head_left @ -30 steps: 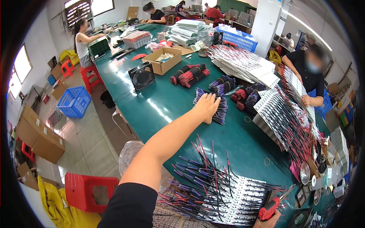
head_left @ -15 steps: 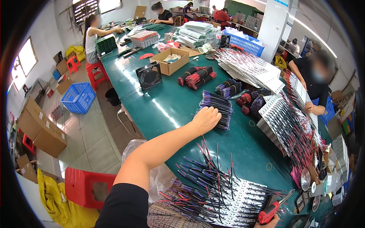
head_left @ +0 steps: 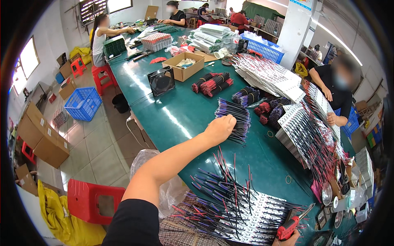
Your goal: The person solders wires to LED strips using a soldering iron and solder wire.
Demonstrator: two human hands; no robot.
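My left hand [head_left: 221, 127] reaches out to a loose pile of black and purple wires [head_left: 233, 112] on the green table. Its fingers are closed at the pile's near left side; the fingertips are hidden, so I cannot tell whether a wire is between them. At the lower right, my right hand [head_left: 290, 239] grips a red soldering gun [head_left: 288, 228], its metal tip pointing up and to the right. Beside it lies a white board panel [head_left: 256, 213] with rows of black, red and purple wires attached, their loose ends sticking up and leftward.
Bundled wires [head_left: 213, 84] and an open cardboard box [head_left: 183, 67] lie farther back, beside a black fan [head_left: 161, 82]. Wired panels [head_left: 312, 141] are stacked at the right, where a co-worker [head_left: 334, 88] handles one. A red stool [head_left: 92, 201] stands at my left.
My left hand has turned slightly and shifted a little left at the wire pile. The soldering gun has barely moved. At the right, the co-worker's hands have shifted along the panel.
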